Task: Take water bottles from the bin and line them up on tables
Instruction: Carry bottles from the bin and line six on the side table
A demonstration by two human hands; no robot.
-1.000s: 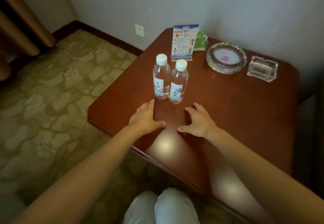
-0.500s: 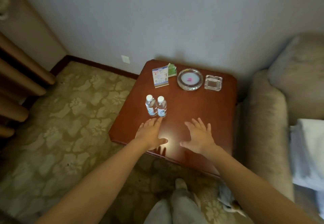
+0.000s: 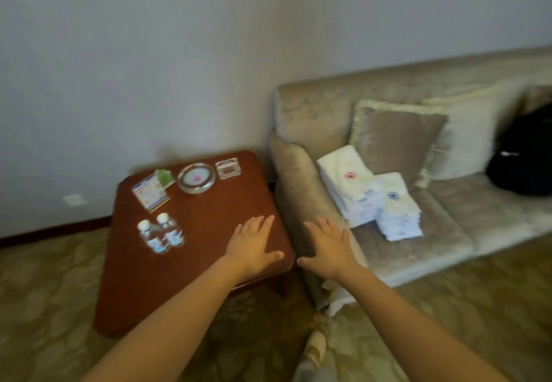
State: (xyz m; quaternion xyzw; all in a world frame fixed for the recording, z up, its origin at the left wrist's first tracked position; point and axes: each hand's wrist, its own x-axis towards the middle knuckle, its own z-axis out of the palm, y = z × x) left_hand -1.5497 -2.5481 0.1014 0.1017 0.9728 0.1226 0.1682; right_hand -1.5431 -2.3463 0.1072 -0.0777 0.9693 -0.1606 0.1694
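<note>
Head view, looking down over both bare forearms at a red-brown wooden worktop (image 3: 209, 211) standing in the corner beside a beige sofa (image 3: 298, 172). Two water bottles (image 3: 161, 233) stand upright side by side on the left part of the worktop, close to its left edge. They have white caps and blue-and-white labels. Motion blur hides whether the two touch each other.

The left hand (image 3: 254, 244) is palm down above the worktop's near right corner, well to the right of the bottles. Its fingers (image 3: 260, 223) are straight and close together, the thumb stuck out to the side, holding nothing. Whether the palm rests on the wood cannot be told. The right hand (image 3: 328, 245) is also palm down, beyond the worktop's right edge and in front of the sofa arm. Its fingers (image 3: 325, 224) are straight and only slightly spread, and they are empty too.

Along the back of the worktop are a printed card stand (image 3: 150, 192), a green packet (image 3: 165, 177) just behind it, a round glass dish (image 3: 196, 177) and a square glass dish (image 3: 228, 168). On the sofa seat lie stacks of folded white towels (image 3: 370, 199), against a brown cushion (image 3: 394, 139). A black bag (image 3: 525, 154) sits further right. Patterned carpet (image 3: 44, 292) covers the floor.
</note>
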